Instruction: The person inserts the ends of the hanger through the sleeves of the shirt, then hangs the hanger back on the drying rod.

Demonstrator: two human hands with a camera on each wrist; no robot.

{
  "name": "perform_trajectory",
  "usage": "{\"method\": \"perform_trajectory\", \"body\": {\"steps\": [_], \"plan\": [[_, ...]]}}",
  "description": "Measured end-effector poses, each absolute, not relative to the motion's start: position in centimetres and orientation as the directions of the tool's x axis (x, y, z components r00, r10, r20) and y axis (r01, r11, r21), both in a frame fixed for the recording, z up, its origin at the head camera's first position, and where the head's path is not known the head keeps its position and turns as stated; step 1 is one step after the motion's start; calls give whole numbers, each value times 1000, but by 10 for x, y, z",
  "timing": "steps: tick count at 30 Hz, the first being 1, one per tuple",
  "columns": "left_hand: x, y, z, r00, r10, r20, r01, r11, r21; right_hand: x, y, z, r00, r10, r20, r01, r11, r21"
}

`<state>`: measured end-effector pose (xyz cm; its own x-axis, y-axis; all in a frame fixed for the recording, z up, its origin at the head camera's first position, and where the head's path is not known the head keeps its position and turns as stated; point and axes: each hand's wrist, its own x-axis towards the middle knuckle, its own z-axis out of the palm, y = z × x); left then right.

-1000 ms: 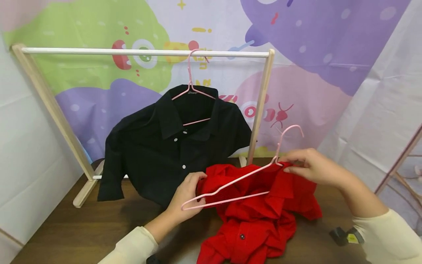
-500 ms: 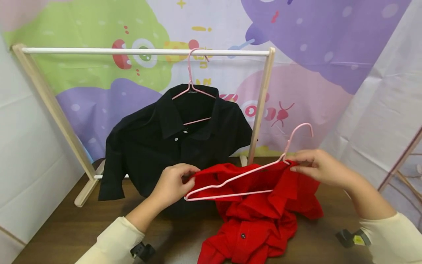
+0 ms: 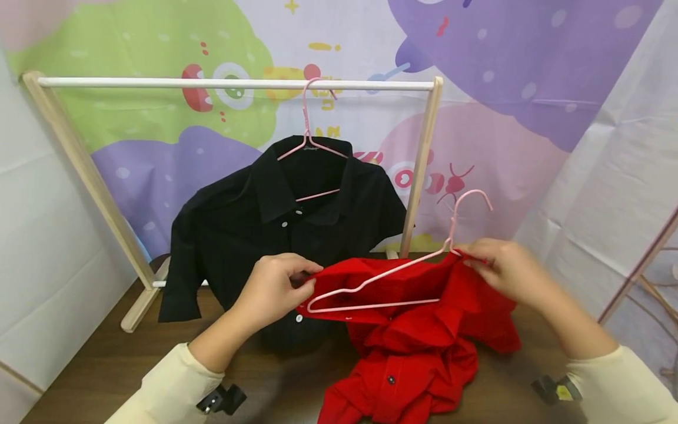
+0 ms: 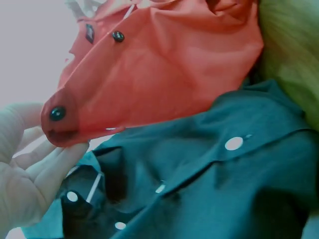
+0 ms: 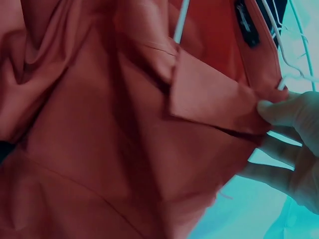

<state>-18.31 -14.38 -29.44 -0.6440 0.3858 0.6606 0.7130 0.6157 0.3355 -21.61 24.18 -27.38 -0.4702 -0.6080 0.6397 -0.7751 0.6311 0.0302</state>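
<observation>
A rumpled red shirt (image 3: 397, 386) is partly lifted off the table, its lower part lying in folds. One end of a pink hanger (image 3: 371, 307) sits inside its neck opening; the other shoulder is hidden in the cloth. My left hand (image 3: 275, 288) pinches the shirt's front edge, beside a black button (image 4: 57, 113) in the left wrist view. At the collar (image 5: 214, 94), my right hand (image 3: 500, 268) pinches the cloth just below the hanger's hook. Whether its fingers also touch the hanger I cannot tell. Behind, a black shirt (image 3: 228, 247) hangs on another pink hanger (image 3: 306, 118).
A wooden rack with a white rail (image 3: 159, 83) stands at the back of the brown table (image 3: 95, 377). Its right post (image 3: 421, 171) rises close behind the red shirt. A patterned cloth backdrop (image 3: 519, 176) hangs behind, with white side panels (image 3: 47, 176).
My left hand has moved left and up from the hanger's end and now pinches the red shirt's edge, stretching it over that end. The hanger swung right, then back left, with my right hand.
</observation>
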Motion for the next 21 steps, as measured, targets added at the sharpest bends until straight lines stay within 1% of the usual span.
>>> {"method": "perform_trajectory", "body": {"steps": [3,6,9,15,21], "plan": [[-182,-140,-288,-621,408,669,721,632,283,-214,239,-272,-450,-572,686,-716,690,106],[-181,-138,-281,-610,424,669,721,647,248,-212,236,-271,-439,-531,724,-671,730,129],[-181,-138,-276,-613,427,665,710,667,225,-209,233,-270,-437,-510,741,-634,759,149],[-182,-133,-270,-639,420,644,670,715,199,-207,226,-277,-452,-516,728,-567,796,212],[-181,-124,-265,-675,414,610,641,740,207,-206,223,-282,-433,-478,764,-490,837,245]]}}
